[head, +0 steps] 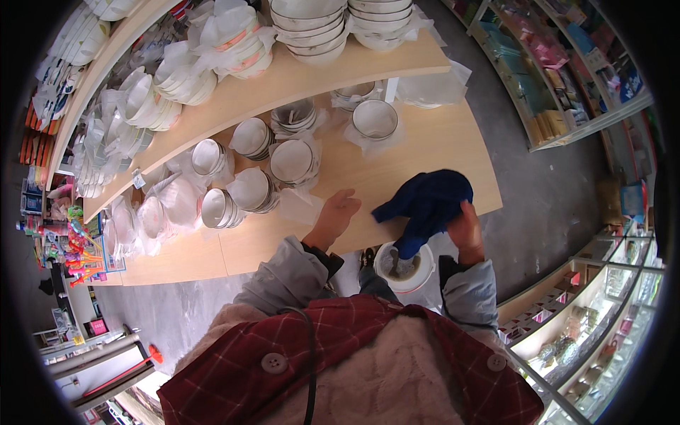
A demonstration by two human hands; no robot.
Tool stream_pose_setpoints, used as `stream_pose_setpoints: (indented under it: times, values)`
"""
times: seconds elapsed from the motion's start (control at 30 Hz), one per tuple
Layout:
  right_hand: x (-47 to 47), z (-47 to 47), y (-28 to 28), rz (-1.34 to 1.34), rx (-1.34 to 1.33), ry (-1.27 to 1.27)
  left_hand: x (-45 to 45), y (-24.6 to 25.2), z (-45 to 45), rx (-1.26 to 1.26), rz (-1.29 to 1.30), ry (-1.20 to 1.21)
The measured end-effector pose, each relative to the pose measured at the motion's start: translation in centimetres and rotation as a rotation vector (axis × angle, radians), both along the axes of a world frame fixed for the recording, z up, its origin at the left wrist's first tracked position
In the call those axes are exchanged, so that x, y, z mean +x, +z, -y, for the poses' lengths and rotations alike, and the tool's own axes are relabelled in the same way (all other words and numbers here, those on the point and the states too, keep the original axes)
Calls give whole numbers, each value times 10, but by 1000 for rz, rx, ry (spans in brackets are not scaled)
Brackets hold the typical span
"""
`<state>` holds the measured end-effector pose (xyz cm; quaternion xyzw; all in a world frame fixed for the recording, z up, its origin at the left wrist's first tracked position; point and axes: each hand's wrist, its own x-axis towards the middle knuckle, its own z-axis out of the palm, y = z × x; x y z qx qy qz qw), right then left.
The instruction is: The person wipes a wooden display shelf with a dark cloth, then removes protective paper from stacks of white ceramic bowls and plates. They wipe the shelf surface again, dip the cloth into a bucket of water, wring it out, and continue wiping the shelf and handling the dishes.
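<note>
A dark blue cloth (433,199) hangs from my right hand (467,231), which grips its right edge. Part of the cloth lies over the front edge of the wooden shelf (435,143), and a lower end hangs above a white bucket (431,272) of murky water on the floor. My left hand (336,217) is raised over the shelf's front edge, holding nothing, its fingers partly bent. Just behind it lies a sheet of white wrapping (300,206). Nearest to that hand among the dishes are stacked white bowls (251,189) with thin wrapping between them.
A single dark-rimmed bowl (375,119) sits on wrapping farther back. More bowl stacks (308,24) stand on the upper shelf (372,66), which overhangs the lower one. Shelving with packaged goods (552,74) rises at the right, and glass shelves (574,319) stand at the lower right.
</note>
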<state>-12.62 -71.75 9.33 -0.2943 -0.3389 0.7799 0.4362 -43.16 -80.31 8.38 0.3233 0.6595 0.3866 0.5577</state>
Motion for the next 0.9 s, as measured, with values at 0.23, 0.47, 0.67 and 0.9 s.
stream_pose_setpoints:
  times: [0.23,0.47,0.67,0.9]
  values:
    - [-2,-85,-93,1427,506,-176,-36,-40,45,-37,18,76]
    - [-124,-48,-163,1633,743,-340,-52,-43,66,-124,102,254]
    - [-231,37,-157,1567,868,32,-45,-42,85,-195,234,139]
    - [-248,86,-150,1314,1108,271,-87,-22,73,-133,92,116]
